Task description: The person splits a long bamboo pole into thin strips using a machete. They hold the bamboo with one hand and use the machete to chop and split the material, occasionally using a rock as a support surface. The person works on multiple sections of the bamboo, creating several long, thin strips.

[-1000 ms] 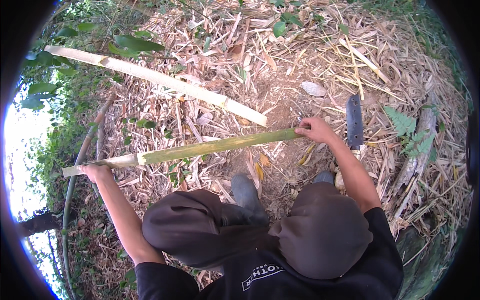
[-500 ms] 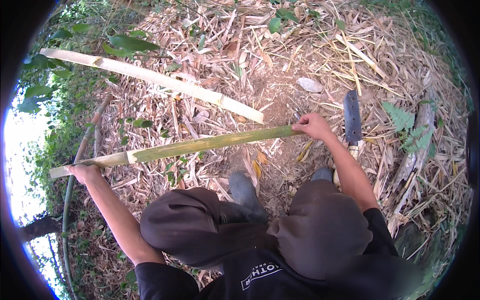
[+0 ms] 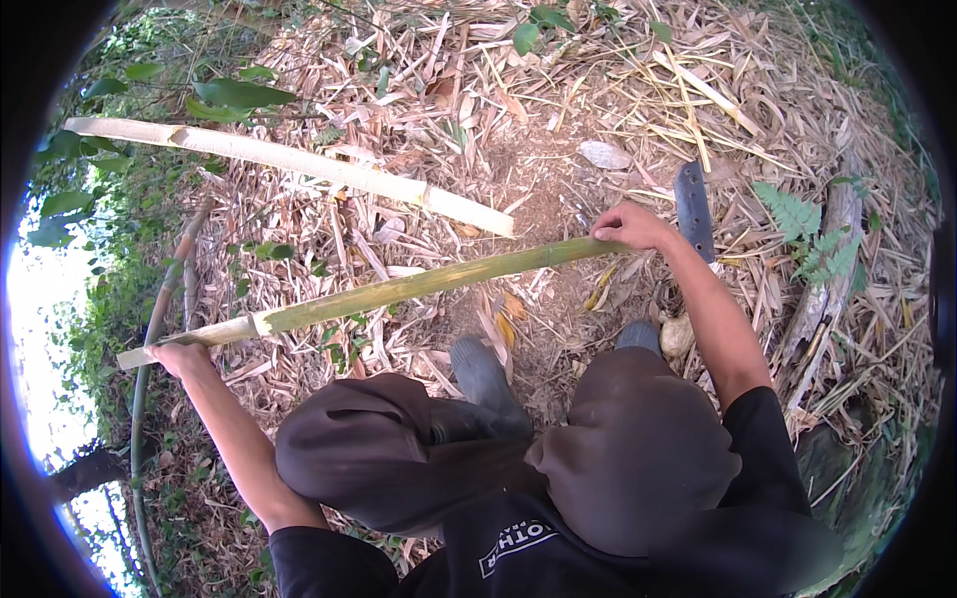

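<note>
A long green and yellow split bamboo strip (image 3: 419,284) stretches across in front of my knees, its right end higher than its left. Near its pale left end, my left hand (image 3: 179,357) is closed around it from below. My right hand (image 3: 632,226) pinches the green right end between thumb and fingers. Beyond it on the ground lies a second bamboo strip (image 3: 319,167), its pale inner side facing up. A dark cleaver-like blade with holes (image 3: 694,211) rests just right of my right hand; my forearm hides its handle.
Dry bamboo leaves and husks (image 3: 449,90) cover the ground. A flat grey stone (image 3: 604,154) lies beyond my right hand. A fern (image 3: 797,229) and a weathered log (image 3: 832,259) are at the right. Thin poles (image 3: 140,429) stand at the left, and my boots (image 3: 483,374) are below the strip.
The held strip has shifted slightly right, its right end rising and its left end dropping. My right forearm now covers the blade's handle. Both hands keep their hold.
</note>
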Action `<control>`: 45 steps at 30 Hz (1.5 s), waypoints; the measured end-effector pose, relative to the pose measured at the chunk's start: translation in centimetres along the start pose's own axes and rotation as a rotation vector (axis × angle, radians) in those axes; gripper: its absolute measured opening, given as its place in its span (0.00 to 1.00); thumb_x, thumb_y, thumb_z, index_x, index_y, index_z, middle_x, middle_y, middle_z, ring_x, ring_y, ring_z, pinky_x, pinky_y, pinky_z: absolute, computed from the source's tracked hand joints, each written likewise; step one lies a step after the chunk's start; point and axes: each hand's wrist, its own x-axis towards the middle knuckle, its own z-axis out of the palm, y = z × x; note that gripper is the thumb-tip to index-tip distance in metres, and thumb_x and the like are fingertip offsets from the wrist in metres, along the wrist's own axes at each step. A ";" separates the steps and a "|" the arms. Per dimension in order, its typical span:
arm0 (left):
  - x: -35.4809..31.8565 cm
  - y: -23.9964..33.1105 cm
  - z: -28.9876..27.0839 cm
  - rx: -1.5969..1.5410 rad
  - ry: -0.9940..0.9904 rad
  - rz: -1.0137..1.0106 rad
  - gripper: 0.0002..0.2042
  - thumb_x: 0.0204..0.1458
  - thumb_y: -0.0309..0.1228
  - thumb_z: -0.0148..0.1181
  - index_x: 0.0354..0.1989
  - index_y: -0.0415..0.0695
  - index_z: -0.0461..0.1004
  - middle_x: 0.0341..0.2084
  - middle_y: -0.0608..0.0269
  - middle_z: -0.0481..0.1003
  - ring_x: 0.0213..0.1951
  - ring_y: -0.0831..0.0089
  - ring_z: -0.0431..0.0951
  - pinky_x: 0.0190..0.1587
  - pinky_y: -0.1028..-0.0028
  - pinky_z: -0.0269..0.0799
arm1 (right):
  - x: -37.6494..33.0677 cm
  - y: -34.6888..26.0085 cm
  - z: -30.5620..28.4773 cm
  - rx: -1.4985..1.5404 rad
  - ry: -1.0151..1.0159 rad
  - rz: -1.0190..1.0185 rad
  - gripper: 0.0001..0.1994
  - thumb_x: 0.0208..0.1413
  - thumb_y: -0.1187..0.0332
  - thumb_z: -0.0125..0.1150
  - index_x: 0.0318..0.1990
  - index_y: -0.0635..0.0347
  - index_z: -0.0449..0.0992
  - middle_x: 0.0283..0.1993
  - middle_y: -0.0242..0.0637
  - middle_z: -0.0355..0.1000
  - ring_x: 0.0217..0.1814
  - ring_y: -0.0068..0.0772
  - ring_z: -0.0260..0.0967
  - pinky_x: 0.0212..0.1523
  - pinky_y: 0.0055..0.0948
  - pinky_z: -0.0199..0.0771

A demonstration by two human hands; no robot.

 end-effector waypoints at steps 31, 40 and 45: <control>3.8 -25.0 -27.6 0.406 0.142 -0.686 0.24 0.62 0.50 0.47 0.56 0.45 0.68 0.51 0.57 0.71 0.49 0.65 0.72 0.50 0.62 0.66 | -14.2 -23.3 -5.8 -0.544 0.639 -0.458 0.04 0.42 0.72 0.63 0.28 0.58 0.76 0.28 0.34 0.72 0.33 0.39 0.69 0.41 0.34 0.63; 6.5 -25.3 -29.1 0.429 0.091 -0.784 0.21 0.60 0.49 0.50 0.53 0.46 0.70 0.47 0.60 0.72 0.46 0.68 0.72 0.47 0.64 0.66 | -14.8 -24.2 -5.4 -0.600 0.714 -0.525 0.05 0.41 0.73 0.63 0.28 0.56 0.75 0.28 0.32 0.70 0.33 0.36 0.69 0.42 0.34 0.62; 7.7 -26.5 -30.2 0.446 0.068 -0.826 0.20 0.60 0.48 0.52 0.51 0.47 0.71 0.46 0.62 0.73 0.45 0.70 0.73 0.46 0.65 0.66 | -14.4 -23.2 -4.9 -0.647 0.689 -0.543 0.04 0.48 0.73 0.63 0.31 0.57 0.75 0.31 0.34 0.71 0.38 0.38 0.70 0.49 0.37 0.63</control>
